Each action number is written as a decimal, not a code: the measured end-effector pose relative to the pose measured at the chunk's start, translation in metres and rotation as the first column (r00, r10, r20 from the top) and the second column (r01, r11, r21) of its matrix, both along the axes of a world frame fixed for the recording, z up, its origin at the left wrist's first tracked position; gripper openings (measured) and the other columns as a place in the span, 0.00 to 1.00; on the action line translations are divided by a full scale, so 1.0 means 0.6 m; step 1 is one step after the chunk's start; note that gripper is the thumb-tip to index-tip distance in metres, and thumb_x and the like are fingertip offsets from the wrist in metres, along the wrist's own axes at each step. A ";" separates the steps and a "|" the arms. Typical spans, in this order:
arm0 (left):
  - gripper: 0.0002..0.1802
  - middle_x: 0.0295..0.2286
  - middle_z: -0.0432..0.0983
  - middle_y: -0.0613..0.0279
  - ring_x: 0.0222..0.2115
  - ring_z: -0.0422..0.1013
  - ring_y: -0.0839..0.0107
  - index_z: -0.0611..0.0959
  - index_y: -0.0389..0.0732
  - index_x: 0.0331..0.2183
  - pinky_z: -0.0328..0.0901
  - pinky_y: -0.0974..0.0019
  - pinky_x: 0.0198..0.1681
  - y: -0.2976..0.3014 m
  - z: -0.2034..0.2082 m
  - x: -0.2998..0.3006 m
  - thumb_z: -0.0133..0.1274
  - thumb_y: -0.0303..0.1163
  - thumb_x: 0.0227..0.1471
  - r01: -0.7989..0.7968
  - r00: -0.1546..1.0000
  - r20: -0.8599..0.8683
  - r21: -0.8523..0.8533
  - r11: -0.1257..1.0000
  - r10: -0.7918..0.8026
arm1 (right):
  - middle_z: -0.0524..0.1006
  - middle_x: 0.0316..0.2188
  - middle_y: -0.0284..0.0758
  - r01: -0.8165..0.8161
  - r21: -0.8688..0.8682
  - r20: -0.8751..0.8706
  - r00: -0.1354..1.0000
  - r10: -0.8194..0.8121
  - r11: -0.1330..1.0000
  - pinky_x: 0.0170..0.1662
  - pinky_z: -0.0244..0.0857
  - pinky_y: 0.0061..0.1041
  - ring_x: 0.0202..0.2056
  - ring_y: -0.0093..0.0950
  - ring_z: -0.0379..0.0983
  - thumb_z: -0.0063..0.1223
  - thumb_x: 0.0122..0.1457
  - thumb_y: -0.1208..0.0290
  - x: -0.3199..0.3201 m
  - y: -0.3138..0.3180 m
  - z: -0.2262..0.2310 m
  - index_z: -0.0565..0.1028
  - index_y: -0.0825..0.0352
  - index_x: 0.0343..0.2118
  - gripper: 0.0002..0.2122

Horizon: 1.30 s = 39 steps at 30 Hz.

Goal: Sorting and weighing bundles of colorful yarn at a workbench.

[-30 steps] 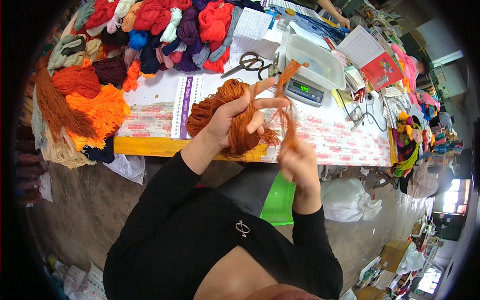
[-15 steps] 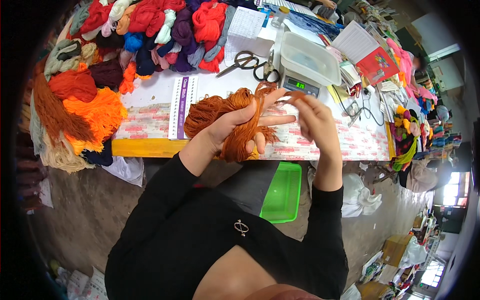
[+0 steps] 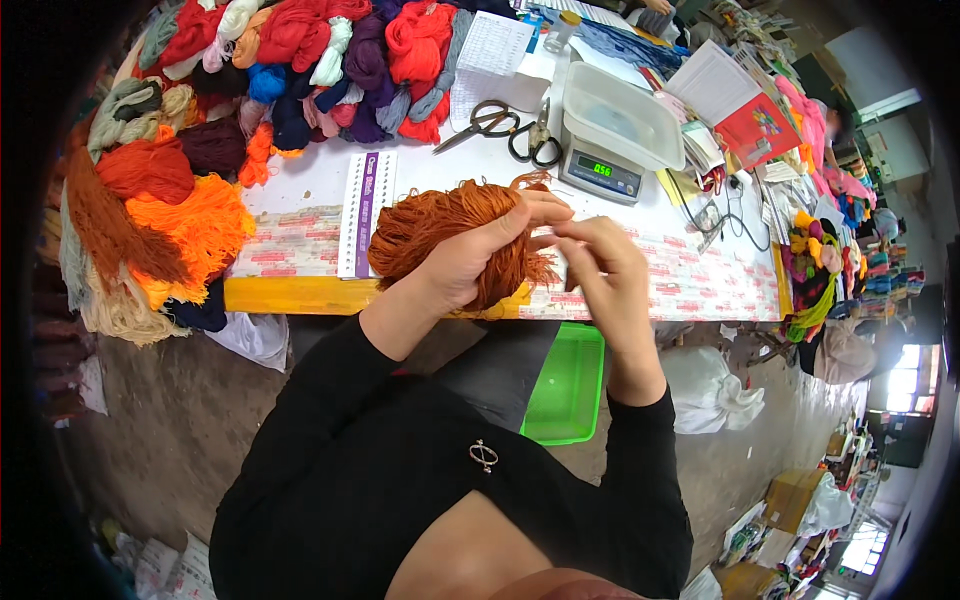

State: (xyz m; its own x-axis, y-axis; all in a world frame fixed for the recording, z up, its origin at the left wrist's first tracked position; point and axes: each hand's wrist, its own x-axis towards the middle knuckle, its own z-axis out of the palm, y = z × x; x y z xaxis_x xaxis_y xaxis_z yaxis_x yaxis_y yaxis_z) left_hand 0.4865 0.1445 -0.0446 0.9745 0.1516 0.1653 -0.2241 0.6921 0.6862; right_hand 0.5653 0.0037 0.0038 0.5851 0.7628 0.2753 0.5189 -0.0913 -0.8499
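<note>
A thick hank of rust-brown yarn (image 3: pixel 425 225) is bunched over the front edge of the table. My left hand (image 3: pixel 462 268) is wrapped round its right part, thumb on top, with loose ends sticking out past the fingers. Close against the left fingertips, my right hand (image 3: pixel 612 275) has its fingers bent in a pinch. A small rust-brown tip shows below those fingers, so they seem to hold a few yarn strands, mostly hidden. Behind the hands stands a digital scale (image 3: pixel 600 180) with a lit green display, carrying a clear plastic tub (image 3: pixel 620 115).
Two pairs of scissors (image 3: pixel 490 118) lie left of the scale. A purple-and-white punched card (image 3: pixel 365 215) is beside the hank. Many coloured yarn hanks (image 3: pixel 310 50) pile up at the back left. Below the table edge stands a green plastic basket (image 3: pixel 567 390). An open booklet (image 3: pixel 735 100) lies at the right.
My right hand has come down and slightly left, close to the left fingers. The left hand has closed round the hank, its spread fingers drawn together. The scale's display reading has changed.
</note>
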 end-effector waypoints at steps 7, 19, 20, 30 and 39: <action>0.28 0.48 0.62 0.57 0.50 0.59 0.72 0.64 0.35 0.52 0.54 0.70 0.53 -0.005 0.013 -0.010 0.33 0.47 0.59 0.075 0.992 -0.105 0.097 0.992 -0.065 | 0.68 0.21 0.36 0.052 -0.010 0.172 0.984 -0.049 0.999 0.28 0.60 0.24 0.24 0.29 0.66 0.52 0.51 0.77 -0.010 0.016 -0.020 0.71 0.69 0.28 0.03; 0.25 0.26 0.67 0.67 0.24 0.63 0.82 0.65 0.35 0.50 0.63 0.77 0.34 0.009 -0.001 0.004 0.39 0.43 0.58 0.148 0.985 -0.043 -0.302 0.942 -0.168 | 0.69 0.20 0.34 0.132 0.295 -0.728 0.672 0.134 0.946 0.20 0.57 0.17 0.14 0.21 0.64 0.42 0.59 0.72 0.015 -0.006 -0.038 0.67 0.68 0.32 0.05; 0.26 0.24 0.66 0.69 0.21 0.60 0.83 0.65 0.35 0.51 0.61 0.78 0.31 0.009 0.001 0.006 0.39 0.44 0.58 0.087 0.992 -0.067 -0.213 0.973 -0.103 | 0.69 0.20 0.33 0.067 0.320 -0.784 0.578 0.224 0.945 0.20 0.57 0.16 0.14 0.20 0.64 0.42 0.59 0.72 0.020 -0.009 -0.038 0.67 0.68 0.32 0.05; 0.26 0.32 0.69 0.65 0.31 0.65 0.80 0.63 0.36 0.53 0.62 0.74 0.36 0.003 0.022 0.009 0.38 0.43 0.58 0.183 0.975 -0.113 -0.066 0.981 -0.189 | 0.70 0.22 0.31 -0.019 0.185 -0.594 0.795 0.127 0.983 0.22 0.54 0.13 0.18 0.17 0.62 0.45 0.58 0.72 0.032 -0.025 -0.061 0.70 0.71 0.34 0.07; 0.14 0.30 0.73 0.65 0.31 0.70 0.76 0.75 0.37 0.35 0.66 0.72 0.38 -0.009 0.025 0.003 0.44 0.38 0.56 -0.028 0.957 -0.289 -0.162 0.986 -0.021 | 0.71 0.31 0.32 0.047 0.263 -0.347 0.937 0.049 0.964 0.29 0.61 0.14 0.25 0.18 0.67 0.51 0.52 0.80 0.018 -0.012 -0.071 0.70 0.73 0.30 0.04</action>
